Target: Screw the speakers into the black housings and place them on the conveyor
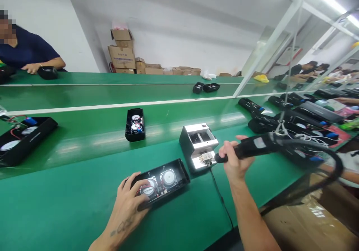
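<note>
My left hand (129, 195) grips the left end of an open black speaker housing (181, 173) lying on the green bench. Two round speaker drivers (169, 178) and thin wires show inside it. In my right hand (236, 162) is a black electric screwdriver (256, 146), held level with its tip pointing left. That tip is at the front of a black and white screw feeder (206, 144); whether it touches a screw there I cannot make out. The feeder stands just beyond the housing's right end.
Another open speaker housing (135, 124) rests on the belt (92, 122), with a larger one (25, 141) at left. Several black speaker units (262, 122) crowd the right. A cord (288, 68) suspends the screwdriver. A co-worker (30, 51) sits across at far left.
</note>
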`<act>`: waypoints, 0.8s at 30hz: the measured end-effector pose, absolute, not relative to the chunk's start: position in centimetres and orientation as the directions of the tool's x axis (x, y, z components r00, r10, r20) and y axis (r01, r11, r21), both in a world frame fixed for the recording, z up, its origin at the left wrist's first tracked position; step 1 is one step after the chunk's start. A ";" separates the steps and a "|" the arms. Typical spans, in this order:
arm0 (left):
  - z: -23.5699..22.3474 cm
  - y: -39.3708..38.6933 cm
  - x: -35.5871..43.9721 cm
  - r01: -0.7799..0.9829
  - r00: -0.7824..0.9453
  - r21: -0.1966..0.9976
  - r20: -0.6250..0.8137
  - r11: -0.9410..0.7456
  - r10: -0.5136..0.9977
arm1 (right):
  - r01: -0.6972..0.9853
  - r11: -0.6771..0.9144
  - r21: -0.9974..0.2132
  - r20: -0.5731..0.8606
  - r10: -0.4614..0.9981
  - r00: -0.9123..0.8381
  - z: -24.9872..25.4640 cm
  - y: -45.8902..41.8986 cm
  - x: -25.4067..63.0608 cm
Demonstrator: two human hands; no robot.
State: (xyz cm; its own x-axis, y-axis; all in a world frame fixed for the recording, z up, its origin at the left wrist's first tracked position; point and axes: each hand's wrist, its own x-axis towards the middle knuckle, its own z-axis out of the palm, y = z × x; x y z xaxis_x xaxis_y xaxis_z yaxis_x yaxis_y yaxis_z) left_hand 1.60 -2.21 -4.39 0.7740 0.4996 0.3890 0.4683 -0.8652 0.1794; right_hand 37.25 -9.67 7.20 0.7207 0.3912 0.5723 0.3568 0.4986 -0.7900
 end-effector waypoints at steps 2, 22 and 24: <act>-4.2 -2.2 2.1 0.473 0.771 0.211 0.370 -0.855 0.518 | 0.391 0.426 -0.816 0.564 0.443 0.697 7.0 -9.2 37.2; -2.8 -3.8 4.3 0.522 0.659 0.436 0.340 -0.734 0.671 | -0.135 0.521 -0.843 0.475 0.839 0.265 4.8 -8.7 19.3; -2.9 -3.9 4.4 0.512 0.651 0.451 0.351 -0.731 0.673 | -0.085 0.480 -0.873 0.448 0.859 0.246 4.0 -8.5 19.2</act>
